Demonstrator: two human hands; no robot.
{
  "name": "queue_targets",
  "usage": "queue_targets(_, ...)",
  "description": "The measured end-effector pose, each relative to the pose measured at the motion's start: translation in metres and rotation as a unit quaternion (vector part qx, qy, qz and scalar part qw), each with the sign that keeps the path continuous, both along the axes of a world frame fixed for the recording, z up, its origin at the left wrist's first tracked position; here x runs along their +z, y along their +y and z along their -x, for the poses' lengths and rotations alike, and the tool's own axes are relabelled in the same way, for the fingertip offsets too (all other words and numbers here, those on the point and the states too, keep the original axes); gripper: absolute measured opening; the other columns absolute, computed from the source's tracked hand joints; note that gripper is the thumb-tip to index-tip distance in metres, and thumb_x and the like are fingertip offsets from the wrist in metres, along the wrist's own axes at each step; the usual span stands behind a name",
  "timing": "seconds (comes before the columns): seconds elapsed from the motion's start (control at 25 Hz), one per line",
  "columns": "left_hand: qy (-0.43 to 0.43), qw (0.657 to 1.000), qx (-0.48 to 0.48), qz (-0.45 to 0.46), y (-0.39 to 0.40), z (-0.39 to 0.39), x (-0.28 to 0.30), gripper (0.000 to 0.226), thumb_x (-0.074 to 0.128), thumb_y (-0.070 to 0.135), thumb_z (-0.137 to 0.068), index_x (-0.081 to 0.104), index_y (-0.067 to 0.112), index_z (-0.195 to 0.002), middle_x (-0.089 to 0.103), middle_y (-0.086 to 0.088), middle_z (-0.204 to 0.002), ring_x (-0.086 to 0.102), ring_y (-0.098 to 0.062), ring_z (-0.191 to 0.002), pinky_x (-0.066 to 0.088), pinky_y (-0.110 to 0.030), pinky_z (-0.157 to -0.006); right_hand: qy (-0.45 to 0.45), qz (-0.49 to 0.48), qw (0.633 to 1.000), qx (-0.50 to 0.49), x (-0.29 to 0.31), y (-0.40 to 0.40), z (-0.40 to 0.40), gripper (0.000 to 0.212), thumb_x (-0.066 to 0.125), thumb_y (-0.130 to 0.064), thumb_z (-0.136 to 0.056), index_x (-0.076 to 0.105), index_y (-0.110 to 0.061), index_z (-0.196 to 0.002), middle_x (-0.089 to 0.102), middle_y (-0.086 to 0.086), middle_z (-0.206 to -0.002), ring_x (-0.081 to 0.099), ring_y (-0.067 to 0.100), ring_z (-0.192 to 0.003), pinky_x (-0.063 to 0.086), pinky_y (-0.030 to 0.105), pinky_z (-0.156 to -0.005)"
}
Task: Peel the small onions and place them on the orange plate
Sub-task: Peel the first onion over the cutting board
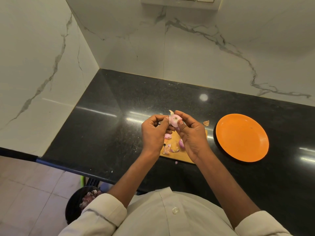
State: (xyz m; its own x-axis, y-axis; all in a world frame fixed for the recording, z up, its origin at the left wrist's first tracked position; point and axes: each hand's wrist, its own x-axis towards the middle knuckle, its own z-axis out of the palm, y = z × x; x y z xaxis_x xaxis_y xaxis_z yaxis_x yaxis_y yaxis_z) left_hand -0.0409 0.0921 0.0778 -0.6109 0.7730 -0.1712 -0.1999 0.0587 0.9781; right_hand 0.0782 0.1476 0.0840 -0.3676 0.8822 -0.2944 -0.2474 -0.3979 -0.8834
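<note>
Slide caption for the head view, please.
Both hands peel a small onion above the cutting board; orange plate empty.

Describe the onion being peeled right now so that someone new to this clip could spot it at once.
On the black countertop, left of the orange plate, lies a wooden cutting board. Above the board, the left hand and right hand pinch a small pale pink onion. Unlike the pieces and skins on the board, it is held up and has a papery flap sticking up.

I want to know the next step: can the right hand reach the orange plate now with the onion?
Probably yes. The orange plate lies bare just right of the right hand, with only open counter between. But both hands hold the onion, so the left hand must let go first.
</note>
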Motion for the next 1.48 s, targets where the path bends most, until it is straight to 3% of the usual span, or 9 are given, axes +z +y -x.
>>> queue_targets(0.16, -0.065, 0.998, -0.018, 0.005, 0.001, -0.001, -0.002, 0.020, 0.070, 0.020, -0.101, 0.073, 0.004, -0.114, 0.079, -0.018, -0.099, 0.077, -0.037, -0.089, 0.066, -0.041, -0.078, 0.011, 0.016, 1.000, -0.002, -0.003, 0.002, -0.002, 0.030, 0.055, 0.002, -0.102, 0.071, -0.004, -0.127, 0.074, 0.008, -0.125, 0.072, 0.024, -0.118, 0.062, 0.035, -0.091)
queue_targets(0.36, -0.096, 0.995, -0.033, 0.025, 0.003, -0.004, -0.006, 0.023, 0.076, 0.016, -0.095, 0.075, 0.006, -0.115, 0.077, -0.021, -0.104, 0.075, -0.036, -0.088, 0.064, -0.050, -0.087, -0.030, -0.021, 0.999, 0.012, -0.010, 0.001, -0.003, 0.031, 0.053, 0.002, -0.104, 0.074, -0.009, -0.125, 0.075, 0.007, -0.126, 0.070, 0.025, -0.122, 0.058, 0.044, -0.102)
queue_targets(0.52, -0.111, 0.993, 0.019, 0.048, 0.003, -0.001, -0.007, 0.013, 0.073, 0.011, -0.097, 0.078, 0.001, -0.104, 0.078, -0.022, -0.098, 0.073, -0.032, -0.082, 0.064, -0.046, -0.080, 0.010, 0.014, 1.000, 0.020, -0.008, 0.001, -0.001, 0.031, 0.052, 0.004, -0.104, 0.071, -0.005, -0.127, 0.074, 0.008, -0.126, 0.069, 0.027, -0.123, 0.059, 0.035, -0.098)
queue_targets(0.72, -0.050, 0.997, 0.035, 0.053, 0.005, -0.001, -0.006, 0.013, 0.068, 0.013, -0.101, 0.075, 0.002, -0.101, 0.079, -0.015, -0.091, 0.077, -0.029, -0.080, 0.064, -0.033, -0.067, -0.005, -0.017, 0.999, 0.038, -0.002, -0.004, 0.000, 0.039, 0.072, -0.004, -0.093, 0.072, -0.016, -0.130, 0.075, 0.005, -0.124, 0.073, 0.023, -0.116, 0.062, 0.032, -0.089)
queue_targets(1.04, -0.162, 0.985, -0.035, 0.041, 0.001, 0.004, -0.008, 0.022, 0.080, 0.009, -0.090, 0.075, -0.001, -0.109, 0.077, -0.023, -0.107, 0.076, -0.034, -0.097, 0.062, -0.047, -0.093, -0.116, -0.064, 0.991, -0.018, -0.004, 0.001, -0.006, 0.038, 0.077, -0.001, -0.089, 0.077, -0.021, -0.121, 0.079, -0.003, -0.114, 0.074, 0.012, -0.106, 0.062, 0.030, -0.086)
queue_targets(1.16, -0.135, 0.988, -0.034, 0.059, 0.002, 0.004, -0.009, 0.012, 0.076, 0.000, -0.091, 0.075, -0.002, -0.103, 0.078, -0.020, -0.096, 0.075, -0.029, -0.085, 0.063, -0.047, -0.088, -0.145, -0.070, 0.987, -0.012, -0.007, 0.001, -0.007, 0.035, 0.075, -0.003, -0.091, 0.077, -0.022, -0.121, 0.078, -0.004, -0.114, 0.073, 0.012, -0.109, 0.062, 0.033, -0.089)
queue_targets(1.24, -0.132, 0.988, -0.028, 0.069, 0.003, 0.006, -0.009, 0.006, 0.074, -0.004, -0.092, 0.075, -0.002, -0.097, 0.076, -0.018, -0.086, 0.071, -0.024, -0.076, 0.062, -0.043, -0.081, -0.105, -0.018, 0.994, -0.018, -0.007, -0.001, -0.004, 0.031, 0.073, -0.003, -0.093, 0.077, -0.017, -0.121, 0.079, -0.001, -0.114, 0.074, 0.017, -0.111, 0.062, 0.034, -0.090)
queue_targets(1.36, -0.173, 0.982, -0.030, 0.072, 0.003, 0.008, -0.011, 0.009, 0.068, -0.008, -0.094, 0.074, -0.001, -0.095, 0.073, -0.014, -0.079, 0.068, -0.019, -0.069, 0.061, -0.033, -0.072, 0.002, 0.114, 0.993, -0.041, -0.007, -0.001, -0.001, 0.028, 0.067, 0.000, -0.096, 0.074, -0.007, -0.122, 0.078, 0.009, -0.116, 0.076, 0.023, -0.109, 0.064, 0.029, -0.082)
queue_targets(1.48, -0.225, 0.971, -0.029, 0.079, 0.000, 0.010, -0.015, 0.011, 0.061, -0.009, -0.098, 0.071, -0.003, -0.098, 0.072, -0.015, -0.081, 0.067, -0.018, -0.069, 0.061, -0.029, -0.070, -0.029, 0.103, 0.994, -0.023, -0.010, -0.004, 0.000, 0.030, 0.066, 0.001, -0.097, 0.074, -0.012, -0.124, 0.077, 0.006, -0.120, 0.075, 0.020, -0.111, 0.062, 0.026, -0.082)
